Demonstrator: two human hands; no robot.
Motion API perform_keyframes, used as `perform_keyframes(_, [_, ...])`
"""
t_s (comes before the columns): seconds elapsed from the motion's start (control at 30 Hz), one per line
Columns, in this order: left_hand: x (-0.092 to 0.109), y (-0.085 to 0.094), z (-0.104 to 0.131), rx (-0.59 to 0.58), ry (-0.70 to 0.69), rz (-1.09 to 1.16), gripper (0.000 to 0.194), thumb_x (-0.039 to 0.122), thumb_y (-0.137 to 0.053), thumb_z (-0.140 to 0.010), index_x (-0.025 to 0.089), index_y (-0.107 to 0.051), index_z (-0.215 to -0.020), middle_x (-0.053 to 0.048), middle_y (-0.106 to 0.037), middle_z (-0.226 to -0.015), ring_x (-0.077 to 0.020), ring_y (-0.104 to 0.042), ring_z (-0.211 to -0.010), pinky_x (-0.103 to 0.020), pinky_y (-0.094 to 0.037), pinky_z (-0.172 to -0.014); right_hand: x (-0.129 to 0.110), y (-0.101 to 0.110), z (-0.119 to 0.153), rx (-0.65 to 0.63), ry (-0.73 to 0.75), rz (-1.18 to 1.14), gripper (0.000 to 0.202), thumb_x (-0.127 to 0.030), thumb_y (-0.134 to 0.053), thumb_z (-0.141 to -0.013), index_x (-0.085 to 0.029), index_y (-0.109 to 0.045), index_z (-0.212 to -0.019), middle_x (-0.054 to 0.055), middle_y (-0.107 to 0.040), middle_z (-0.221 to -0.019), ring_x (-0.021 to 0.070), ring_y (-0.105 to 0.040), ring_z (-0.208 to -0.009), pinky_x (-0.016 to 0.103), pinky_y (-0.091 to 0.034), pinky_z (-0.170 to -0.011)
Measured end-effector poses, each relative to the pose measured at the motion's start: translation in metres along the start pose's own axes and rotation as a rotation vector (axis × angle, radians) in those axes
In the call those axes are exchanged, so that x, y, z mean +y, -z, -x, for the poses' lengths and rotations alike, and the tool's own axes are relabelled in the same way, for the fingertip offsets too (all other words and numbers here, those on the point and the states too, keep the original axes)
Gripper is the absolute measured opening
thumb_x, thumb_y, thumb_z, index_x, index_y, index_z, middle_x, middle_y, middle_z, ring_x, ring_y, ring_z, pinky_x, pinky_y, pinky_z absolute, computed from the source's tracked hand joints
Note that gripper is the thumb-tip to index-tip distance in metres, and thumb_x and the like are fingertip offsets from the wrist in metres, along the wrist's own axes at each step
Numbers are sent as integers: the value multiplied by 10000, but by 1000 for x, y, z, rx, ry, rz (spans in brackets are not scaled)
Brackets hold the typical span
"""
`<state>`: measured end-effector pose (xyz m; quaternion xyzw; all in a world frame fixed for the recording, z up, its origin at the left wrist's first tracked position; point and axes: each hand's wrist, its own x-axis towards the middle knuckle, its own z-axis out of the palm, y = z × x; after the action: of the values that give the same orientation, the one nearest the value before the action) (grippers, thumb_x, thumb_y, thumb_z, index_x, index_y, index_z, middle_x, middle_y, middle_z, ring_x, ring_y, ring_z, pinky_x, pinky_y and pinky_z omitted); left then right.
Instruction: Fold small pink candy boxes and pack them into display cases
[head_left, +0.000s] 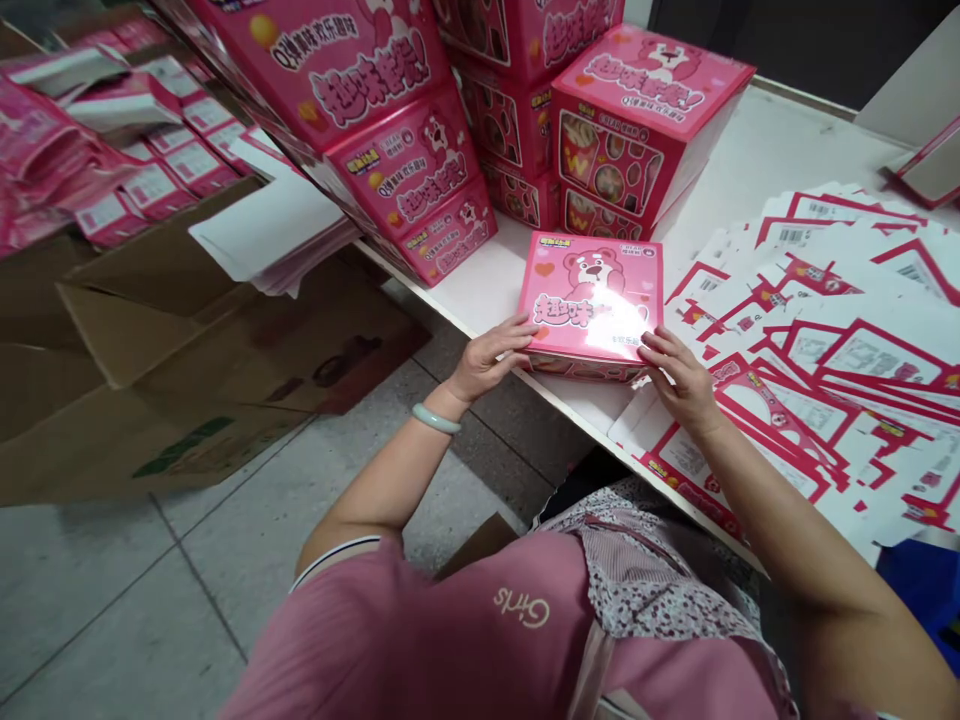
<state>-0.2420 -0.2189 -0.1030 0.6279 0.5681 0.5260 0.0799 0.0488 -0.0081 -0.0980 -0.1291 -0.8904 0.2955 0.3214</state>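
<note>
A closed pink box (592,290) with a bear picture on its lid lies flat at the front edge of the white table (480,305). My left hand (491,358), with a pale green bangle at the wrist, rests its fingers against the box's left front corner. At the right front corner, my right hand (681,375) touches the lid and side with its fingers. Both hands have their fingers slightly bent and apart, with the box between them; the thumbs are partly hidden.
Stacked pink boxes (412,165) stand at the table's back left, with more boxes (652,80) behind the middle. Flat printed card sheets (825,350) spread over the right side. Left of the table are an open brown carton (150,300) and white sheets (277,225).
</note>
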Motion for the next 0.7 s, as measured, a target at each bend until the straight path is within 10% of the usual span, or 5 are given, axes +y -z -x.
perform_keyframes(0.5, [6, -53, 17, 10, 73, -580, 273, 257, -381, -1009, 236, -633, -1111, -136, -676, -1280, -219, -572, -1340, -513, -481, -1155, 56, -33, -31, 188, -50, -148, 298, -362, -535, -971, -301, -689, -1218, 148, -565, -1499, 296, -541, -1409, 597, -498, -1129])
perform_keyframes(0.7, [10, -47, 4, -16, 43, -664, 293, 210, -395, -976, 247, -660, -1094, -91, -690, -1270, -192, -603, -1292, -424, -475, -1131, 0, 43, 42, 80, -94, 36, 359, -424, -605, -932, -350, -686, -1273, 123, -662, -1387, 328, -652, -1269, 561, -598, -980])
